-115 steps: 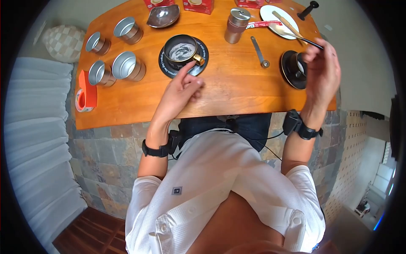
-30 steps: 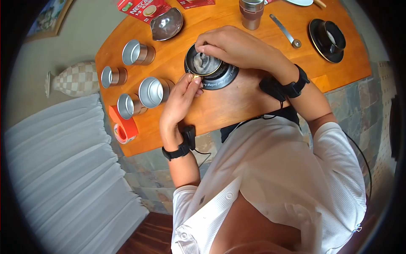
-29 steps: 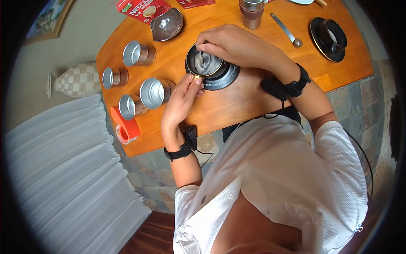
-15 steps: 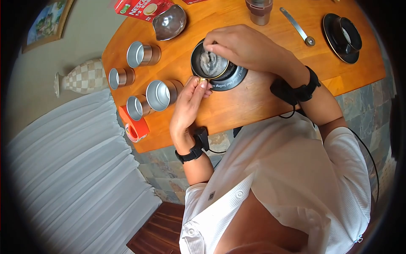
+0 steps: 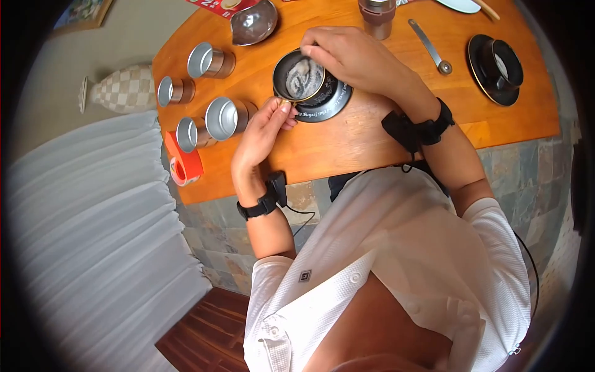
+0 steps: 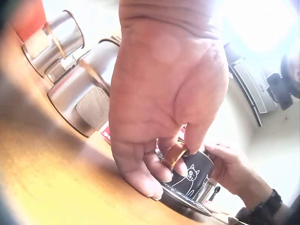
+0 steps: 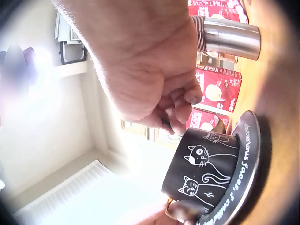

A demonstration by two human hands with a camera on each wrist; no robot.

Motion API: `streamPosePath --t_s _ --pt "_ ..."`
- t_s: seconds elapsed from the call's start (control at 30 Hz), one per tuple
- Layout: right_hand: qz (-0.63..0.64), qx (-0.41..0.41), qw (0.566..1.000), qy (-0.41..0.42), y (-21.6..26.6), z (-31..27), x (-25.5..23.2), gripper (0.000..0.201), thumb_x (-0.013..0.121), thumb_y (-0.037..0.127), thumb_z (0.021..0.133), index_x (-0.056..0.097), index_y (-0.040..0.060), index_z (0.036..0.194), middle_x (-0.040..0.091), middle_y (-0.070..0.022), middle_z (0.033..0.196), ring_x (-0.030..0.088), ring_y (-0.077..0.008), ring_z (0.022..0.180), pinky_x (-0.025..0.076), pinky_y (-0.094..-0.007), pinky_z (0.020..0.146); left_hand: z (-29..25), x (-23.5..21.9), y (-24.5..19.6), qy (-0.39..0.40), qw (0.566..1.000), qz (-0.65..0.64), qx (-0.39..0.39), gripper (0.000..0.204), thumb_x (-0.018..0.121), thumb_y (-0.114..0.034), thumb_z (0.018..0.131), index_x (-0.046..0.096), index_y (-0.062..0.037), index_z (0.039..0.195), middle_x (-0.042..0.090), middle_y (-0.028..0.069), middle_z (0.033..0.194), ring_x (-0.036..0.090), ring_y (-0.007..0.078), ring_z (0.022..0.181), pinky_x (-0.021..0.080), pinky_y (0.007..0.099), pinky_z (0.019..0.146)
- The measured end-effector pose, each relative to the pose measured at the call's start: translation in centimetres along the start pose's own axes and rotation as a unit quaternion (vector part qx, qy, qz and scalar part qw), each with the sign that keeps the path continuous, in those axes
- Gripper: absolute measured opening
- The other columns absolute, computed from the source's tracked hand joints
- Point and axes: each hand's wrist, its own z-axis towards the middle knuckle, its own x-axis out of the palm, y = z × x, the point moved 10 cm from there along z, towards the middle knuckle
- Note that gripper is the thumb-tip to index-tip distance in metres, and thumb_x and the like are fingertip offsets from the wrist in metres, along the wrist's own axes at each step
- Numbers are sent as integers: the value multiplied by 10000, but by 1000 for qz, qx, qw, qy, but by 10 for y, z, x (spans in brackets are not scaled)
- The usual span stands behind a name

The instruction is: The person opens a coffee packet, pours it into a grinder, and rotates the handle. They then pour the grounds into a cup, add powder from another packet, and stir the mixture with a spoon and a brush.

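A black cup (image 7: 201, 164) with white cat drawings stands on a black saucer (image 5: 339, 102) bearing white lettering. Pale, frothy powder or liquid (image 5: 304, 80) shows inside it in the head view. My left hand (image 5: 263, 131) pinches the cup's gold handle (image 6: 174, 153) between thumb and fingers. Over the rim, my right hand (image 5: 347, 56) has its fingers curled round the dark handle of a spoon (image 7: 167, 123). The spoon's light-coloured bowl (image 5: 302, 67) is down in the cup; most of the handle is hidden by the fingers.
Several metal cups (image 5: 226, 118) stand at the left, beside an orange tape dispenser (image 5: 186, 162). A dark bowl (image 5: 254, 23) lies behind. Rightward are a metal canister (image 5: 377, 18), a measuring spoon (image 5: 429, 44), and another black cup (image 5: 508, 64) on its saucer.
Since the oldest frame, my right hand has brought the dark-handled spoon from the plate side to the cup, and my left has taken its handle. Lately the hands stay there; the head view shifts.
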Motion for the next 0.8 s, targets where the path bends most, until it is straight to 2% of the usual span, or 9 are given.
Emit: streamPosePath --t_s 0.07,0.3,0.37,0.4,0.43,0.53,0.57,0.67,0.8 --pt "-17 -15 999 -37 4 1 -9 185 546 180 982 619 11 963 661 -168 857 642 -366 823 490 -430 738 0 2 -1 -5 1000 -15 -10 289 502 -298 1079 607 -36 1018 616 -2 922 553 88 850 470 248 821" --pt "73 -13 995 69 12 -3 20 196 566 202 982 633 18 991 666 -175 868 646 -378 818 498 -438 717 -3 2 0 -30 999 -24 -4 294 508 -331 1074 622 -65 1021 613 -24 889 551 66 822 462 227 789" --pt "64 -53 996 31 17 -2 16 207 572 213 981 647 21 1004 678 -175 888 653 -384 827 511 -437 729 -4 1 0 -34 999 -24 -2 296 512 -334 1072 625 -64 1025 614 -27 889 552 64 820 460 223 785" --pt "60 -52 997 6 17 -3 9 236 545 225 983 676 29 992 690 -201 901 656 -420 866 515 -498 778 -4 0 2 -38 999 -26 -4 296 515 -334 1071 626 -62 1028 613 -29 887 551 64 816 459 222 782" --pt "50 -58 997 17 19 -3 8 236 545 225 983 676 29 992 690 -201 901 656 -420 866 515 -498 778 -3 0 4 -37 999 -30 -7 292 514 -330 1072 627 -64 1026 612 -32 884 547 62 809 457 220 778" --pt "11 -13 999 -44 10 1 -13 223 545 207 977 654 16 942 691 -195 897 655 -421 845 514 -502 748 0 -2 9 -8 1000 -13 4 296 507 -331 1073 619 -59 1038 640 -11 936 594 79 851 479 236 815" --pt "0 -29 999 -26 13 1 -12 223 545 207 977 654 16 942 691 -195 897 655 -421 845 514 -502 748 -2 -1 6 -11 1000 -15 12 295 501 -330 1076 620 -63 1038 635 -19 939 586 72 850 473 233 814" --pt "48 17 999 11 11 3 -8 209 578 171 971 651 -23 947 680 -183 824 666 -331 747 508 -392 679 -3 -4 1 -37 999 -27 22 298 503 -343 1073 619 -71 1038 627 -30 943 569 63 845 468 230 811" --pt "137 42 985 100 18 1 10 200 628 159 950 690 -29 978 706 -158 849 687 -254 756 516 -350 677 -5 -1 3 -38 999 -29 14 299 514 -368 1067 616 -90 1022 604 -50 921 535 53 832 459 219 798"
